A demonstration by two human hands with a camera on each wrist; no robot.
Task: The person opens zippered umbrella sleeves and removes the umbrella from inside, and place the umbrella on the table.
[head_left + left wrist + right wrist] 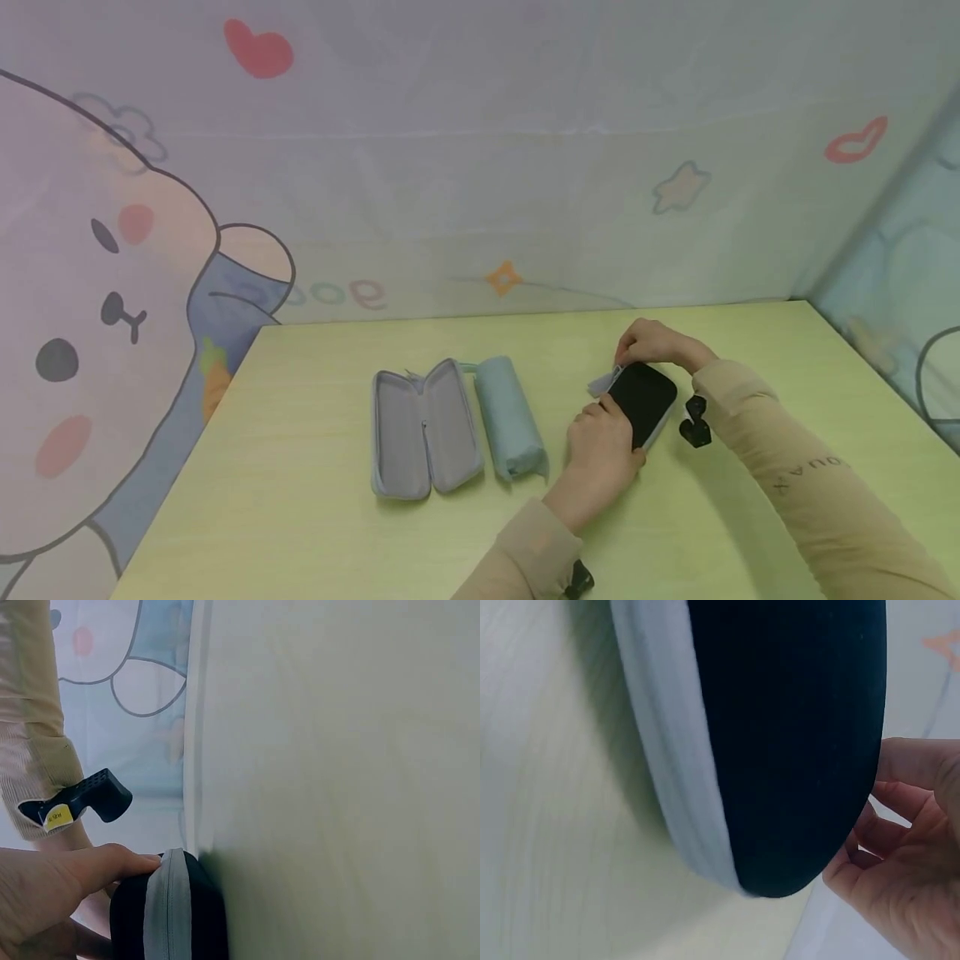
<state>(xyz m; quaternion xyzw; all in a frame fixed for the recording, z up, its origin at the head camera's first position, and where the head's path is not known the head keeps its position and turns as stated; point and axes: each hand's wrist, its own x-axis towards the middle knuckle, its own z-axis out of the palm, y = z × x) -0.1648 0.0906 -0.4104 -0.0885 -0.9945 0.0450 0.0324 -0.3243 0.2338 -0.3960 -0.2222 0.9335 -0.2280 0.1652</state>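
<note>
A black zip case (643, 400) with a pale grey zipper band (169, 907) is tilted up on the right part of the table. My left hand (602, 439) grips its near left side, the thumb (124, 866) lying along the edge by the zipper in the left wrist view. At the far left corner, the curled fingers of my right hand (654, 342) pinch at the zipper pull; their tips are partly hidden behind the case in the right wrist view. A grey fabric tab (602, 384) sticks out beside that corner.
Left of the hands lies a rolled-looking teal pouch (512, 417). Beside it a grey pencil case (401, 433) lies unfolded with its inside up. The pale yellow-green table (300, 500) ends at a printed cloth backdrop (450, 192).
</note>
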